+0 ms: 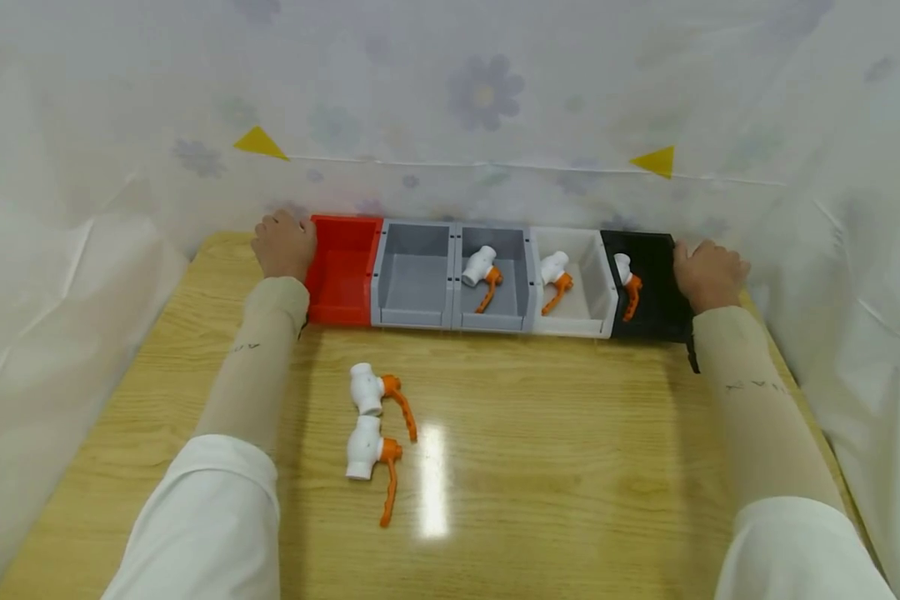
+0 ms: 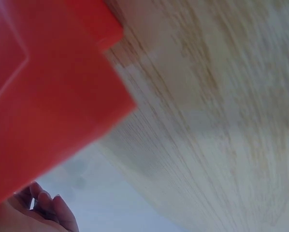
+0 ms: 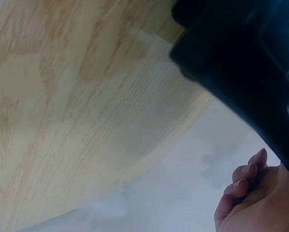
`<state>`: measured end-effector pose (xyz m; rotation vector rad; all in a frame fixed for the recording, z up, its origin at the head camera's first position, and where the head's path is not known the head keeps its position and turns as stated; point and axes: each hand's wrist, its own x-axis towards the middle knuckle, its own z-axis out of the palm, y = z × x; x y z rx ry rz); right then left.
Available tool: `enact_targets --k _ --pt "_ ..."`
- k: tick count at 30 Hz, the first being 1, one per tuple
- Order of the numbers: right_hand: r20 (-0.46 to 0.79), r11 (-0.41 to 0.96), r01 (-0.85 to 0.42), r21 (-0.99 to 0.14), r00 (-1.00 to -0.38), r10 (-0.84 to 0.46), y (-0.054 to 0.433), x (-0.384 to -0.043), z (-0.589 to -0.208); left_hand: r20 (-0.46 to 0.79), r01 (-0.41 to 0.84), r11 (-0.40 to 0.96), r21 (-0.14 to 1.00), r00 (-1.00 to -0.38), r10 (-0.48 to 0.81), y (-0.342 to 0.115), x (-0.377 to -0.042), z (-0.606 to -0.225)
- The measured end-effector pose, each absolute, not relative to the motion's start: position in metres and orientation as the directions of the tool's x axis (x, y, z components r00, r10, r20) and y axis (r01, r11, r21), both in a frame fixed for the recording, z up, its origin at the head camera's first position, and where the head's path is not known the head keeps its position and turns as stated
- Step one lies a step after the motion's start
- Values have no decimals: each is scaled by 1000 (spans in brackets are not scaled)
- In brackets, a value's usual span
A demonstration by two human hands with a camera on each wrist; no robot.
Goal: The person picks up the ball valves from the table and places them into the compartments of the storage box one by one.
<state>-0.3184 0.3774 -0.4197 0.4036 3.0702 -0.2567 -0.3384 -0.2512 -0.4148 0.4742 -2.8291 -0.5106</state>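
At the left end of a row of bins, my left hand (image 1: pixel 283 243) touches the outer wall of the red bin (image 1: pixel 339 310). My right hand (image 1: pixel 711 275) rests against the outer side of the black bin (image 1: pixel 656 312) at the other end. Both wrist views show loosely bent fingers beside the bin walls, not wrapped round them; the bins partly hide the thumbs. Single white ball valves with orange handles lie in the right grey bin (image 1: pixel 495 321), the white bin (image 1: pixel 570 323) and the black bin. The left grey bin (image 1: pixel 414 292) and the red bin hold nothing.
Two more ball valves, an upper one (image 1: pixel 366 388) and a lower one (image 1: pixel 363 450), lie on the wooden table (image 1: pixel 540 467) in front of the bins. A pale flowered sheet (image 1: pixel 420 92) hangs close behind the row, with pale sheeting at both sides.
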Motion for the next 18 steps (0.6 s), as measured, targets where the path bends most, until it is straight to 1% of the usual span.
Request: enact_targets --k 3,6,12,15,18 --pt "-43 953 262 -156 -965 258 376 -318 -421 164 -269 895 355 -925 -343 -252 -336 -413" --pt "-22 951 262 -162 -965 262 374 -319 -423 191 -256 904 341 -923 -333 -252 -334 -411" --pt "19 947 275 -163 -959 282 372 -319 -423 240 -218 911 350 -919 -313 -251 -335 -407" --pt "21 942 294 -162 -953 301 374 -319 -423 248 -197 913 358 -922 -297 -250 -337 -408" --pt "-1 937 312 -157 -949 315 378 -320 -424 284 -155 919 362 -921 -267 -250 -341 -411"
